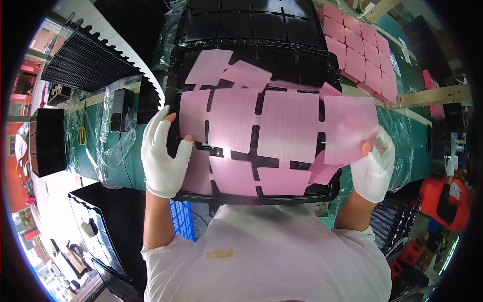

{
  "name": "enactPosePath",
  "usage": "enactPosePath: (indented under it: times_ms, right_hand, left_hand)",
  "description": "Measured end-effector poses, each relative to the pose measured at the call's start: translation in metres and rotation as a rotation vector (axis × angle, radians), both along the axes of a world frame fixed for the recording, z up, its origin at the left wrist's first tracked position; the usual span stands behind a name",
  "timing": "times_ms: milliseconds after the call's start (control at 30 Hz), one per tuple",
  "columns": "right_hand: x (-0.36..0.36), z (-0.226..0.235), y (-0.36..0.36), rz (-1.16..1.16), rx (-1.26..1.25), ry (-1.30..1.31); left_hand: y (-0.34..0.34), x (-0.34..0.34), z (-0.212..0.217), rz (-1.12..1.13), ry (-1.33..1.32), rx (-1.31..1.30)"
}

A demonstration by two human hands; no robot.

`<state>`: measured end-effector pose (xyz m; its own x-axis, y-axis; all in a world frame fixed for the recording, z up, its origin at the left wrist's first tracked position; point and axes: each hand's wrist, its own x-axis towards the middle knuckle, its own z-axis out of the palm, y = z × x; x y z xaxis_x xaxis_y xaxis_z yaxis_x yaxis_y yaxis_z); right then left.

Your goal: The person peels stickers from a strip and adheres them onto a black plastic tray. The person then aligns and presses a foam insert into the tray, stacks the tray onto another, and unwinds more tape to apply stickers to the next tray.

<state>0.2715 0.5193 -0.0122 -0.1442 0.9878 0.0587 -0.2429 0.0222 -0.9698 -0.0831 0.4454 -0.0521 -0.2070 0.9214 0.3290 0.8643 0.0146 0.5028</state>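
In front of me is a black compartmented tray point(282, 189), with pink rectangular sheets point(234, 121) laid across its pockets. Several of these sheets sit crooked or overlap near the back. My left hand point(168, 158), in a white glove with bare thumb and index fingertips, is at the tray's left edge. Its thumb and fingers are apart, beside the leftmost pink sheet point(193, 116). My right hand point(375, 163), gloved the same way, pinches the lower right corner of a pink sheet point(349, 128). That sheet is lifted and tilted at the tray's right side; the fingers behind it are hidden.
Another black tray point(251, 20) adjoins at the back. Linked pink sheets point(359, 50) lie at the far right on the green table point(95, 156). Yellow-handled scissors point(82, 135), a black box-shaped device point(122, 110) and clear plastic film are on the left. Black trays point(397, 221) stand low right.
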Motion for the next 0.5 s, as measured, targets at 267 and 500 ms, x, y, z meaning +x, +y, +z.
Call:
enactPosePath:
  times_ms: [267, 500]
  right_hand:
    - [0.002, -0.012, -0.004, -0.087, -0.313, 0.227]
    - [0.01, -0.017, -0.018, 0.06, -0.299, 0.17]
  left_hand:
    - [0.016, -0.002, 0.015, -0.057, -0.172, -0.025]
    - [0.005, 0.015, 0.017, -0.123, -0.164, -0.201]
